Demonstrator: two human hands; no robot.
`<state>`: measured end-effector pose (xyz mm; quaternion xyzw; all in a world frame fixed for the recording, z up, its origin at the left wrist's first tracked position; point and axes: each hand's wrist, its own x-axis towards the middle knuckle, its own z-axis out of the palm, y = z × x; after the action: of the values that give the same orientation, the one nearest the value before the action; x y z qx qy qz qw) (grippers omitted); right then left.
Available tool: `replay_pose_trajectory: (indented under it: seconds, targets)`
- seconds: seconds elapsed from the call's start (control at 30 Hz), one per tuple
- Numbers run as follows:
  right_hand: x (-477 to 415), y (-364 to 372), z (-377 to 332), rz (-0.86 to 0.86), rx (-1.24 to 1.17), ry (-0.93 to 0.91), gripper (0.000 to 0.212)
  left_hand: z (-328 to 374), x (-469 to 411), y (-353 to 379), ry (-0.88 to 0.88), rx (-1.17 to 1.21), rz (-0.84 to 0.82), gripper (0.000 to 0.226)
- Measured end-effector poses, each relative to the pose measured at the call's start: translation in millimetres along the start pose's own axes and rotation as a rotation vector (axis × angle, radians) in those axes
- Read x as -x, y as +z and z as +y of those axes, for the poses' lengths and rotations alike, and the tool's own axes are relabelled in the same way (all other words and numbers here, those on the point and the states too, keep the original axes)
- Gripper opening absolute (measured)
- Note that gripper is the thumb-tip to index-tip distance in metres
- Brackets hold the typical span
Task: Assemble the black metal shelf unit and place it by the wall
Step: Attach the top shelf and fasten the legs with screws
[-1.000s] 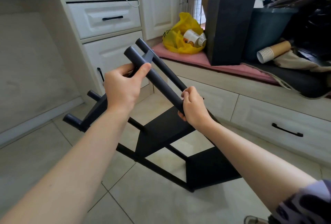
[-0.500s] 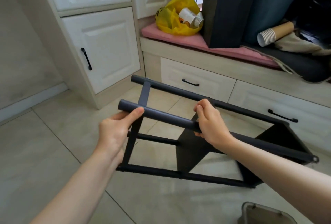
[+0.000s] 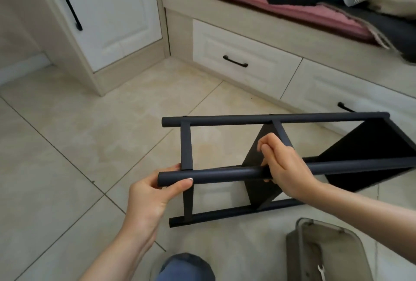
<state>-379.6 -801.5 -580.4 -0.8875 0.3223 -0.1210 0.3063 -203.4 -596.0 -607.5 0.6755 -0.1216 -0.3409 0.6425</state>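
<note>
Black metal shelf unit [image 3: 279,120] is tipped sideways over the tiled floor [image 3: 90,134], near its far edge under the drawers [image 3: 236,62]. On the near post [image 3: 225,174], the left hand [image 3: 153,195] clasps the end and the right hand [image 3: 286,166] wraps the middle. Frame and panels [image 3: 371,145] look joined; standing it by the wall remains.

Bright soft daylight, sharp, wide-angle edge distortion

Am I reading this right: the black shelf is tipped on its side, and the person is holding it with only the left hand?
Not quite: both hands hold it. The head view shows the left hand gripping the end of the near tube of the black shelf, and the right hand gripping the same tube further along. The shelf is indeed tipped on its side.
</note>
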Motion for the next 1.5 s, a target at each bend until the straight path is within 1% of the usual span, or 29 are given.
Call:
replay_pose_trajectory:
  seconds: [0.07, 0.13, 0.23, 0.3, 0.37, 0.47, 0.5, 0.57, 0.6, 0.67, 0.73, 0.83, 0.93, 1.03, 1.13, 1.23, 1.33, 1.43, 1.5]
  targets:
    - [6.3, -0.3, 5.3, -0.011, 0.016, 0.003, 0.016, -7.1, 5.0, 1.3, 0.012, -0.07, -0.029, 0.039]
    - [11.5, 0.2, 9.9, -0.021, 0.032, 0.012, 0.015, -10.4, 9.1, 3.2, 0.023, -0.107, -0.04, 0.038]
    - [14.0, -0.5, 13.5, -0.017, 0.041, 0.033, 0.016, -13.0, 10.6, 3.9, 0.067, -0.135, -0.061, 0.045]
    - [13.0, -1.5, 13.1, -0.049, 0.058, 0.048, 0.016, -11.7, 9.5, 1.8, 0.091, -0.193, -0.076, 0.049]
    - [9.6, -2.9, 9.6, -0.124, 0.099, 0.092, 0.017, -9.3, 7.9, -1.8, 0.14, -0.33, -0.097, 0.049]
    - [-3.6, -5.3, 4.5, -0.245, 0.173, 0.221, 0.019, -1.2, 5.0, -7.5, 0.304, -0.577, -0.161, 0.043]
    - [-8.6, -5.3, 1.9, -0.262, 0.217, 0.229, 0.019, 2.4, 3.6, -8.6, 0.343, -0.656, -0.193, 0.041]
    - [-18.0, -2.7, -6.7, -0.25, 0.32, 0.15, 0.017, 12.5, 1.7, -8.9, 0.377, -0.892, -0.257, 0.036]
    - [-21.8, 0.3, -12.7, -0.223, 0.328, 0.099, 0.014, 18.4, 1.6, -8.0, 0.379, -1.045, -0.296, 0.033]
    - [-29.4, 8.7, -30.2, -0.173, 0.276, -0.009, 0.012, 27.7, 1.5, -5.6, 0.388, -1.308, -0.375, 0.032]
    - [-38.8, 20.6, -49.1, -0.14, 0.206, -0.115, 0.012, 34.2, 0.5, -2.8, 0.374, -1.426, -0.445, 0.034]
    - [-59.6, 38.9, -66.6, -0.072, 0.106, -0.187, 0.017, 39.1, -6.3, -1.8, 0.283, -1.448, -0.52, 0.036]
    - [-84.3, 52.6, -75.0, -0.033, 0.052, -0.226, 0.018, 38.1, -10.4, -1.4, 0.226, -1.404, -0.531, 0.04]
    - [-104.0, 60.6, -75.9, -0.106, 0.011, -0.204, 0.021, 34.5, -9.7, 0.2, 0.252, -1.377, -0.484, 0.044]
    - [-114.6, 68.0, -75.5, -0.176, -0.063, -0.165, 0.023, 33.9, -10.5, 0.5, 0.254, -1.335, -0.472, 0.051]
    - [-126.1, 73.5, -79.3, -0.191, -0.054, -0.126, 0.022, 28.7, -15.0, -3.3, 0.251, -1.274, -0.484, 0.058]
    - [-138.2, 81.6, -88.4, -0.239, -0.064, -0.076, 0.021, 17.1, -16.4, -9.8, 0.261, -1.159, -0.474, 0.072]
    - [-143.0, 93.0, -90.9, -0.315, 0.082, -0.084, 0.021, 3.0, -13.1, -15.5, 0.308, -1.043, -0.426, 0.069]
    - [-139.9, 97.0, -90.0, -0.31, 0.161, -0.123, 0.02, -5.8, -14.0, -19.9, 0.362, -1.0, -0.412, 0.067]
